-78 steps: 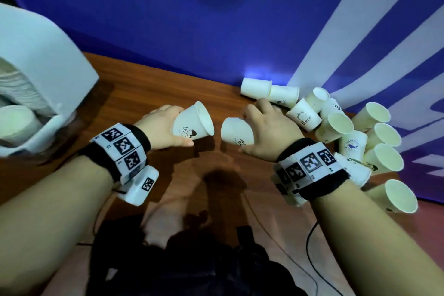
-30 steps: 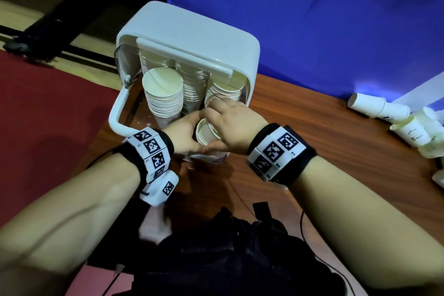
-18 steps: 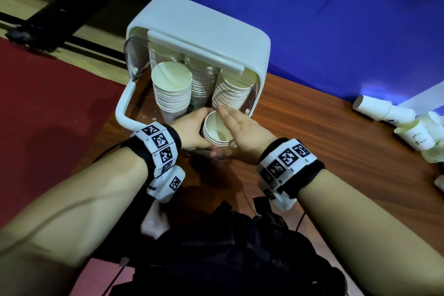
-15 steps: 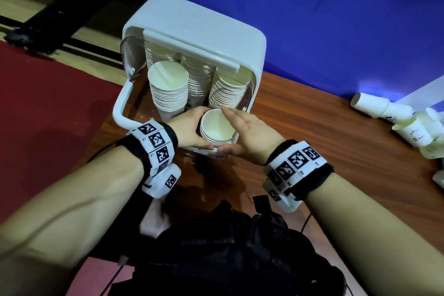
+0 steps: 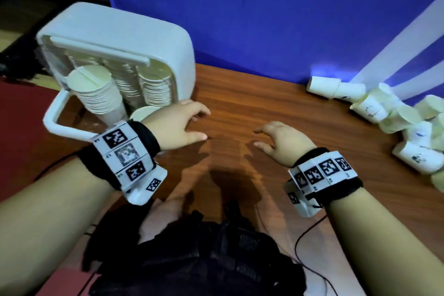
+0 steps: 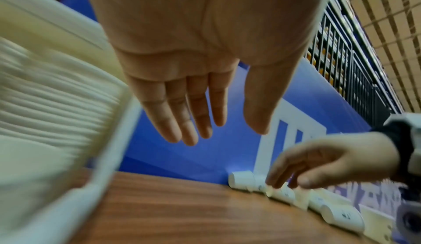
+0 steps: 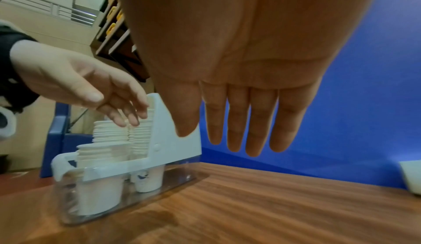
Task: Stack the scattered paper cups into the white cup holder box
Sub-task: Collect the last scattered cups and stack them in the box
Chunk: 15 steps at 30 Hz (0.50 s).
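The white cup holder box (image 5: 125, 38) stands at the table's left end, with several stacks of paper cups (image 5: 96, 96) inside; the right wrist view shows the same box (image 7: 164, 139) side-on. A low stack (image 5: 144, 112) sits in its front slot, just behind my left wrist. My left hand (image 5: 185, 122) hovers right of the box, fingers relaxed and empty; the left wrist view shows its straight fingers (image 6: 189, 114). My right hand (image 5: 276, 137) hangs over the table's middle, also empty. Scattered cups (image 5: 374, 108) lie on their sides at the far right.
A blue backdrop (image 5: 264, 12) with white stripes rises behind the wooden table (image 5: 240, 108). Black cables (image 5: 310, 235) run along the near edge beside a dark bundle in my lap. A red floor lies left of the table.
Both hands have let go of the cups, which now sit in the box's front slot, and have drawn away to the right. The head view has swung right too.
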### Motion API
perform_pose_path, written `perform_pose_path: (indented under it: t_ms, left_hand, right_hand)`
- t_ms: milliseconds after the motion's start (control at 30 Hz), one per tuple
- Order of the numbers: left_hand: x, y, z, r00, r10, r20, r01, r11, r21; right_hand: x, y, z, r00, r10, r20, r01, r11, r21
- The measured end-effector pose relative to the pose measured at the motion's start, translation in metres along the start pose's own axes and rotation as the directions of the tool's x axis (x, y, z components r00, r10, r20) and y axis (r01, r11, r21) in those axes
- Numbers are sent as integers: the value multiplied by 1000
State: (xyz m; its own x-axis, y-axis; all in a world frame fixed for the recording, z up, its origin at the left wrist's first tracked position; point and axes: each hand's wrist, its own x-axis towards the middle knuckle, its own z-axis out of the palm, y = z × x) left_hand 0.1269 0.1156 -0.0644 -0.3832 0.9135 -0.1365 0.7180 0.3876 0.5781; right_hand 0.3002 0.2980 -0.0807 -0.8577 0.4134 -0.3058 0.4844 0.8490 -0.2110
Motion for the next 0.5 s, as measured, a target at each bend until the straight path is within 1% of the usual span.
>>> perform_pose_path:
  t_ms: [67,133,267,367,500]
  left_hand:
    - [20,24,19,999,-18,37,19,1000,-6]
    - [47,55,41,997,-26,67,26,1000,-3]
    - [104,113,80,994,-19,107,17,1000,22]
    - [146,148,101,993,-33,116,25,997,67]
    - [204,183,122,992,-62,113,51,994,99]
  right_hand:
    - [-11,32,-5,999,38,-7,-38,999,14]
    - [-25,75,-15,996,91,-4,-91,996,19]
    - [-47,160,-35,980,196,33,-195,980,-32]
    - [-47,213,-48,971,234,42,-229,969,-91]
    - [-27,271,-68,966,257,22,-251,957,-146]
